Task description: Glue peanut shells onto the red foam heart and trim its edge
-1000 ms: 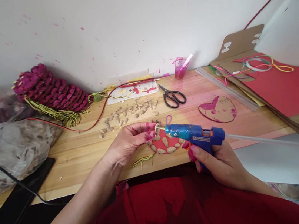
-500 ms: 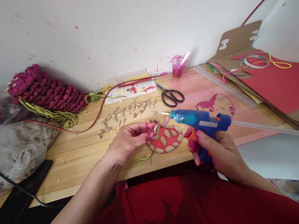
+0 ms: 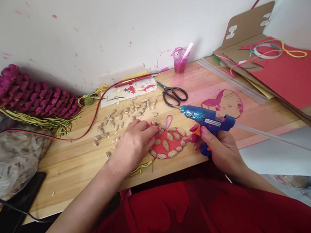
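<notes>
My right hand [image 3: 225, 151] is wrapped round a blue hot glue gun [image 3: 194, 113] with an orange trigger, its nozzle pointing left. A long clear glue stick [image 3: 275, 136] sticks out of its back. One finger of this hand reaches toward the right edge of a red card piece [image 3: 171, 144] with peanuts stuck round its rim and in its middle. My left hand [image 3: 135, 145] is closed and bent down over the card's upper left edge. The peanut in its fingertips is hidden behind the hand. A purple loop [image 3: 168, 121] rises from the card's top.
Loose peanuts [image 3: 112, 123] lie scattered behind my left hand. Black-handled scissors [image 3: 174, 93], a pink-stained cup [image 3: 180, 61] and a heart-shaped cutout [image 3: 224, 104] are farther back. A purple pinecone-like craft [image 3: 35, 97] and a plastic bag [image 3: 7, 164] stand left; red card [image 3: 299, 79] lies right.
My left hand has brought the peanut down onto the card's upper left edge and turned its back to me. The glue gun has moved slightly away from the card's middle, its nozzle now farther right.
</notes>
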`<state>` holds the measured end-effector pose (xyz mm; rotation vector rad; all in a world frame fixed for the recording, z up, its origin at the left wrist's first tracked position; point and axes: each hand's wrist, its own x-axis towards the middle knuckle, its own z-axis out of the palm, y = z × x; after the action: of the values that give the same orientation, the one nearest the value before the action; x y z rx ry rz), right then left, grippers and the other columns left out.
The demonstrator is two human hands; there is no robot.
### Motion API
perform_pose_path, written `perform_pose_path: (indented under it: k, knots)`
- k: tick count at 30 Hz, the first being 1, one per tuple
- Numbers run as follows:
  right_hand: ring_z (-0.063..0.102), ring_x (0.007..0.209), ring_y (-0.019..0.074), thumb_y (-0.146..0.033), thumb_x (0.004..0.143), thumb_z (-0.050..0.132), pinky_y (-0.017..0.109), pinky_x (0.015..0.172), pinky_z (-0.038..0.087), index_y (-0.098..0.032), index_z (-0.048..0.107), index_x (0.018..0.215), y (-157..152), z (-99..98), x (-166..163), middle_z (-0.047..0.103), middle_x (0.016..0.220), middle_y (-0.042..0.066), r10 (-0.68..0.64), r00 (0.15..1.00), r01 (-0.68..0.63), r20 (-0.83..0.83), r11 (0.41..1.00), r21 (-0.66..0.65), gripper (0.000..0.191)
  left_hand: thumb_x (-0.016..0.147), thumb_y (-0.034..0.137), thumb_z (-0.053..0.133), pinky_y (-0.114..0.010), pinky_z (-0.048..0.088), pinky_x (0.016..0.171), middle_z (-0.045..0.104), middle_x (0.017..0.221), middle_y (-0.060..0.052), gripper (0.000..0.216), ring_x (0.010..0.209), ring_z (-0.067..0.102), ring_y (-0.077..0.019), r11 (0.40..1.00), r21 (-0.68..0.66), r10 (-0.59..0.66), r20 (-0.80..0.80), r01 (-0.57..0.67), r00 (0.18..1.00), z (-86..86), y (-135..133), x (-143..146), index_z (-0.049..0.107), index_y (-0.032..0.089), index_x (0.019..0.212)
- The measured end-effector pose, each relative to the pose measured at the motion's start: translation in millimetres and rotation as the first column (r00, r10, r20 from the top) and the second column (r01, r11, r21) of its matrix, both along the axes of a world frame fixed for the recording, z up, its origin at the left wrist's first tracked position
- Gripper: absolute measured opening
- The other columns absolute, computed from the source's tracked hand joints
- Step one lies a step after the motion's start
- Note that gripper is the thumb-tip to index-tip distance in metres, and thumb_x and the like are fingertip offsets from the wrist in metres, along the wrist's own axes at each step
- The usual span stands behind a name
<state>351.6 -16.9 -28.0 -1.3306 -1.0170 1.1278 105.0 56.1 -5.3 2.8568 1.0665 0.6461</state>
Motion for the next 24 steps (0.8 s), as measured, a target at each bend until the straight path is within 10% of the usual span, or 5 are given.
perform_pose_path:
  k: [24]
  knots:
    - [0.062,0.060,0.0142,-0.054,0.094,0.063,0.025,0.052,0.046,-0.021,0.069,0.084,-0.4,-0.2,1.0,0.070,0.071,0.002,0.037,0.996,-0.041,0.083,0.998,0.045,0.035,0.104,0.027,0.050,-0.035,0.048,0.078,0.064,0.088,-0.007,0.024,0.083,0.054,-0.0211,1.000,0.016,0.003,-0.194,0.000,0.981,6.3,-10.9,10.1,0.072,0.016,0.107]
